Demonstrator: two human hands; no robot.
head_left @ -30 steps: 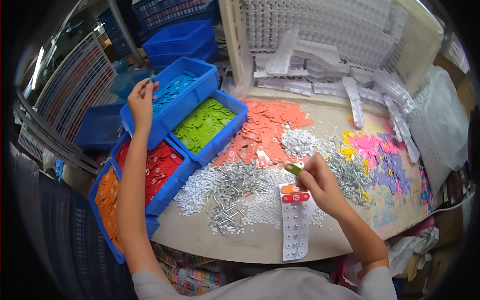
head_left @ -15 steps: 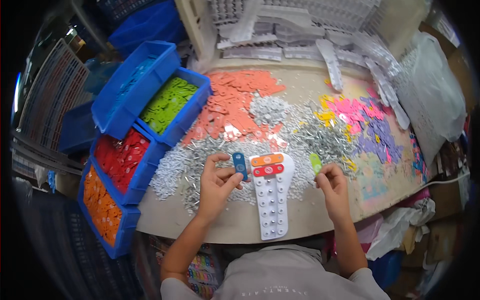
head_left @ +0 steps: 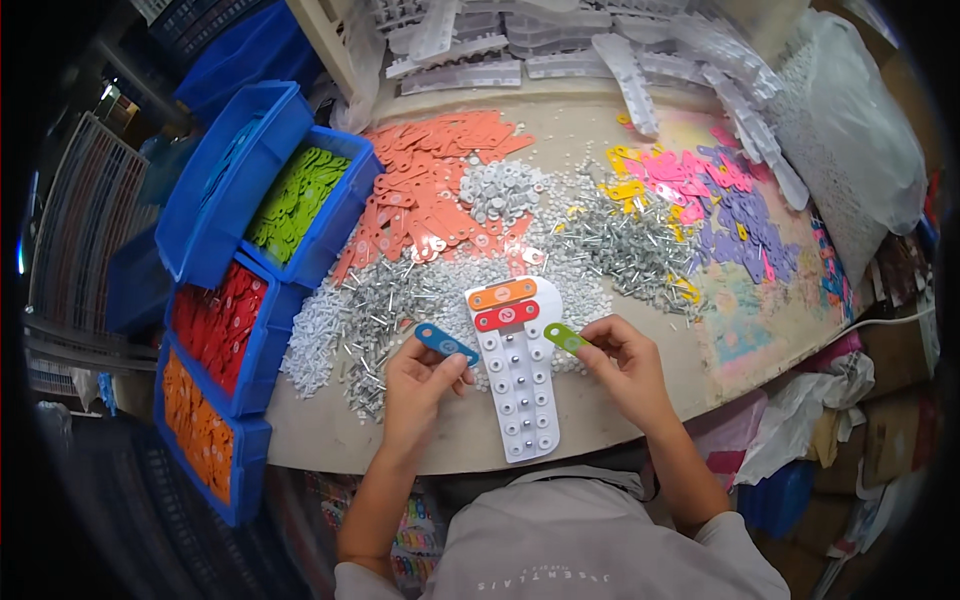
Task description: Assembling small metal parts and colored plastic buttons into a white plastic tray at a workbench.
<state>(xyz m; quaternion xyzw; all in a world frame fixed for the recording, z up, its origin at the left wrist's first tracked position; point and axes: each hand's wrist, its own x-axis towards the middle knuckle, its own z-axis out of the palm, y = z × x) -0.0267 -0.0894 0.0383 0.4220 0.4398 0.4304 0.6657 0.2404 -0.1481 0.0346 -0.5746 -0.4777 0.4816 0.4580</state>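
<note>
My left hand pinches a blue plastic strip with rounded ends and a hole at each end. Between the fingers of my right hand is a similar strip in green. Both hands hover on either side of a long white plastic holder, which lies on the table pointing toward me. Across its wider far end lie an orange strip and, just below it, a red strip. Nearer me, the holder shows rows of white washers with metal pins between them.
Left stand blue bins with green strips, red strips, orange strips and blue strips. Coral strips, metal rivets and white washers lie heaped beyond the holder. Purple strips and a plastic sack are right.
My right hand has brought the green strip left, close to the holder's edge. The blue strip in my left hand has turned from upright to slanting. The view has shifted slightly.
</note>
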